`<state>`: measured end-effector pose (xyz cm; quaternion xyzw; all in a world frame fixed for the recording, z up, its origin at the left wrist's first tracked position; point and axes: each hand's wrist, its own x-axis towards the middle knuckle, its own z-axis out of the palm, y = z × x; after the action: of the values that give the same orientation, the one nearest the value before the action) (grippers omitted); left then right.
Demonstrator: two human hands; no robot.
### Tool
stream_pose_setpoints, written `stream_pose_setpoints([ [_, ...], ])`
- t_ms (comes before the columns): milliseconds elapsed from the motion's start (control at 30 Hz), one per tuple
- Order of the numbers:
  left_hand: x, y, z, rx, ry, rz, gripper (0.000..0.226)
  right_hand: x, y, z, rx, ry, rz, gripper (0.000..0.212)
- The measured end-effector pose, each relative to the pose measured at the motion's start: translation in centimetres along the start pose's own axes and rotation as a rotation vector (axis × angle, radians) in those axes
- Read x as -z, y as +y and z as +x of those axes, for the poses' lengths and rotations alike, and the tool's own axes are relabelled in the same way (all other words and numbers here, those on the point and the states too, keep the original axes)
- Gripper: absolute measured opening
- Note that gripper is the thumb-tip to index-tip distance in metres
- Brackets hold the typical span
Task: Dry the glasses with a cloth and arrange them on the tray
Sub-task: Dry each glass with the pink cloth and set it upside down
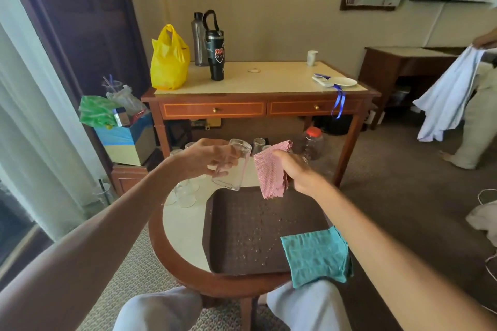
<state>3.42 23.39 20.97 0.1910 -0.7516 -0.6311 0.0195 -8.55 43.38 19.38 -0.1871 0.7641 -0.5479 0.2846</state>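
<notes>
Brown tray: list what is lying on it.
Water droplets dot the tray floor; a teal cloth lies over its near right corner, hiding whatever is beneath. No glass shows on it; the left hand holds a glass over its far edge, the right hand a pink cloth.

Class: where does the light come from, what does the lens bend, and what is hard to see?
Head view: daylight comes through the curtain at left; the wide lens bows the door frame; the clear glass in the left hand looks faint beside the pink cloth; droplets glint on the tray.
</notes>
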Motion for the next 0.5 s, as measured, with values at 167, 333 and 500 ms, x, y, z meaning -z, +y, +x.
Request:
stream_pose_setpoints([
  [167,-0.6,0.3,0.1,-0.006,0.091,0.01,0.036,-0.1,0.8,-0.1,-0.014,-0.003,0.046,0.043],
  [333,-2.1,1.5,-0.4,-0.03,0.158,-0.055,0.059,-0.6,1.0,-0.1,0.023,0.027,0.116,0.058],
  [500,-3.5,1.8,-0.5,-0.034,0.089,-0.105,0.054,-1.9,0.1,-0.6,0.005,0.037,0.421,0.051],
])
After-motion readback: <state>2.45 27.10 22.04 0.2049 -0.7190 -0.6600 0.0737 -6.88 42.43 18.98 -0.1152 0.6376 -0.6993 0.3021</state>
